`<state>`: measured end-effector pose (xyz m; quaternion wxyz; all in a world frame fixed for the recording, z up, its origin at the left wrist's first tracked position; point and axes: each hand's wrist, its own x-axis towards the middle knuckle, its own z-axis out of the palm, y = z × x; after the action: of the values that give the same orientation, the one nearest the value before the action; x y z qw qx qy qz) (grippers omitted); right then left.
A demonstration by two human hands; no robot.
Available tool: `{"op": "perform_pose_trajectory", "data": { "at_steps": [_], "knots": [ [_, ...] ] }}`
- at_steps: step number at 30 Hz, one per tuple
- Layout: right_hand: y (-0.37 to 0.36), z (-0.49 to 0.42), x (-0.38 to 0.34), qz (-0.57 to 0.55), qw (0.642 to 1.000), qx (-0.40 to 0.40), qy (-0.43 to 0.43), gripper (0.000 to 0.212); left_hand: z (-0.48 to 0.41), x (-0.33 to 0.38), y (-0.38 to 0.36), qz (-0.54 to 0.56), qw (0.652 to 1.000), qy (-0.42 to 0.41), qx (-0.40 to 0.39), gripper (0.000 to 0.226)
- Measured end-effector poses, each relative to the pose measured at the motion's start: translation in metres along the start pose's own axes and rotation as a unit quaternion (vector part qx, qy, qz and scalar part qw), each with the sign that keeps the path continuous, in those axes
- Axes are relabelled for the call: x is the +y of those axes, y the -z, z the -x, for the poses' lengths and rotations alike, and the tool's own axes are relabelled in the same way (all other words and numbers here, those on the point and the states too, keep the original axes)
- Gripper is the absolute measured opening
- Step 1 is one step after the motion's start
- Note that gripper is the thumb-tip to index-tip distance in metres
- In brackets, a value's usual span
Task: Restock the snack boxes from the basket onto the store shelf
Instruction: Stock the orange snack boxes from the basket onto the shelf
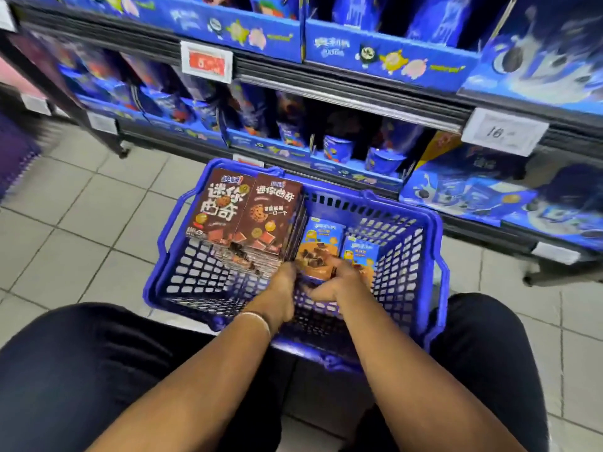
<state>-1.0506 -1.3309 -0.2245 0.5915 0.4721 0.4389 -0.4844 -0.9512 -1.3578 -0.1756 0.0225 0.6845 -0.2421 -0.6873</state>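
- The brown boxes stand on end just left of the grip. They are packed tight in a row, so I think they prop each other up.
- The left hand dips into the gap between the brown boxes and the blue and orange box. Its fingers are hidden down there, so I cannot tell if they hold anything.
- The blue and orange box sits right in the grip, between both hands. It is still down inside the basket.
- The right hand has its fingers curled on the low end of that box. It looks like a hold for pulling it up.
- A second small box stands just right of the grip, touching the right hand.
- The basket is all around the grip, down on the floor between the knees. That keeps the boxes easy to reach.
- The shelf is past the grip, farther away. Blue packs sit on it, and the box has not gone there yet.
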Motion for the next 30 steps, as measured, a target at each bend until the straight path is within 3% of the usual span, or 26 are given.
{"op": "perform_pose_trajectory", "data": {
  "at_steps": [3, 7, 11, 15, 20, 24, 25, 27, 28, 30],
  "knots": [
    [-0.004, 0.008, 0.001, -0.005, 1.000, 0.018, -0.023, 0.048, 0.007, 0.000, -0.002, -0.014, 1.000, 0.003, -0.009, 0.032],
    [-0.002, 0.008, 0.003, 0.009, 0.999, 0.036, 0.011, 0.052, 0.010, -0.002, -0.005, -0.020, 0.999, -0.006, -0.030, 0.026],
    [0.005, 0.012, 0.005, 0.074, 0.993, -0.061, 0.070, 0.033, 0.013, -0.003, -0.007, -0.019, 0.999, -0.033, -0.036, 0.024],
    [0.017, 0.022, 0.001, 0.104, 0.986, -0.054, 0.122, 0.039, 0.012, 0.005, -0.007, -0.050, 0.996, -0.052, -0.056, 0.037],
    [0.055, 0.038, 0.019, 0.048, 0.974, -0.122, 0.183, 0.034, 0.011, 0.019, -0.006, -0.099, 0.981, -0.078, -0.151, 0.053],
    [0.065, 0.052, 0.027, 0.080, 0.941, -0.200, 0.261, 0.006, 0.018, 0.037, -0.014, -0.105, 0.956, -0.127, -0.242, 0.053],
    [0.066, 0.054, 0.028, 0.093, 0.929, -0.218, 0.283, 0.010, 0.021, 0.041, -0.017, -0.103, 0.956, -0.140, -0.236, 0.056],
    [0.068, 0.054, 0.028, 0.096, 0.911, -0.242, 0.321, 0.049, 0.026, 0.048, -0.022, -0.109, 0.959, -0.178, -0.191, 0.073],
    [0.069, 0.053, 0.027, 0.081, 0.910, -0.247, 0.324, 0.068, 0.030, 0.053, -0.023, -0.115, 0.954, -0.205, -0.187, 0.070],
    [0.070, 0.046, 0.020, 0.054, 0.933, -0.180, 0.307, 0.079, 0.041, 0.066, -0.023, -0.128, 0.942, -0.238, -0.197, 0.051]
  ]
}}
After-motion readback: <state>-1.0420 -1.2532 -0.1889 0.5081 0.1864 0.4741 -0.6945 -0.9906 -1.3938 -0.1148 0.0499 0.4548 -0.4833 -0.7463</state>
